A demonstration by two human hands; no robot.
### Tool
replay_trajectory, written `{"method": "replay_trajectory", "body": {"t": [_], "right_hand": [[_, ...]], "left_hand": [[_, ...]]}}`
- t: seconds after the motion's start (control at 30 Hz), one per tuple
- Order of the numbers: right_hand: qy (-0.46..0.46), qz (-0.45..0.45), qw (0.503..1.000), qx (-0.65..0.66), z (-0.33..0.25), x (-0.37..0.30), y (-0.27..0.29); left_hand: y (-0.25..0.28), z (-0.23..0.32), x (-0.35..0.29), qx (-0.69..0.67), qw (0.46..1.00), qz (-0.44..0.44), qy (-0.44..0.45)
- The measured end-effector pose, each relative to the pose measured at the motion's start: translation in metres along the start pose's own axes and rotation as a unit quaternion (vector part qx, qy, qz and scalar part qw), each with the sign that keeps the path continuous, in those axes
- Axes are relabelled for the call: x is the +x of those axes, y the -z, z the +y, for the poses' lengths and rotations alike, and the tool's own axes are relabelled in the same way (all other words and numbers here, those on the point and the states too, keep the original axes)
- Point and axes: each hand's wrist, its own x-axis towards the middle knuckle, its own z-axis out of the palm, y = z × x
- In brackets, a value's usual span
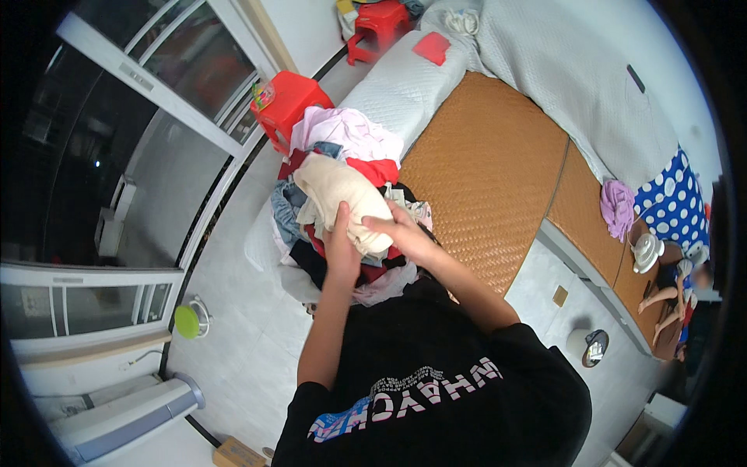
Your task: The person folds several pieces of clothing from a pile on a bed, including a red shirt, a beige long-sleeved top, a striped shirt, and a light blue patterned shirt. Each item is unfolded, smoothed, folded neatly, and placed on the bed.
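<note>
In the head view, the left hand [340, 247] closes around the near, lower edge of a cream-coloured garment [342, 198], fingers curled into the cloth from below. The right hand [405, 236] lies on the garment's right side, fingers stretched flat across the fabric and the thumb tucked beneath, so both hands grip the same piece. The cream-coloured garment sits bunched on top of a pile of clothes [331, 233] at the near end of the bed [405, 86], just in front of the person's chest. In the pile, a pale pink garment [346, 132] lies at the far side, a red piece [373, 169] beside it and denim [286, 210] to the left. A woven mat [490, 163] covers the bed to the right of the pile. A red plastic stool [288, 101] stands on the floor by the bed's left side, near the sliding glass door [140, 117]. A purple cloth [618, 204] rests well apart, at the mat's far right edge.
</note>
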Motion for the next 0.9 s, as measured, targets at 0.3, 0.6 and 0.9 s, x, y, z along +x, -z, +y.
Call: {"method": "replay_trajectory", "body": {"t": [0.3, 0.6, 0.9], "right_hand": [[0.081, 0.010, 0.990, 0.117, -0.014, 0.010, 0.060], [0.162, 0.106, 0.980, -0.046, -0.012, 0.031, 0.100], [0.127, 0.229, 0.962, -0.079, -0.006, 0.092, 0.225]], "left_hand": [[-0.004, -0.026, 0.042, 0.029, 0.962, -0.248, 0.114], [-0.036, -0.056, 0.076, 0.403, 0.892, -0.199, -0.041], [0.025, -0.109, 0.218, 0.534, 0.830, -0.162, -0.018]]}}
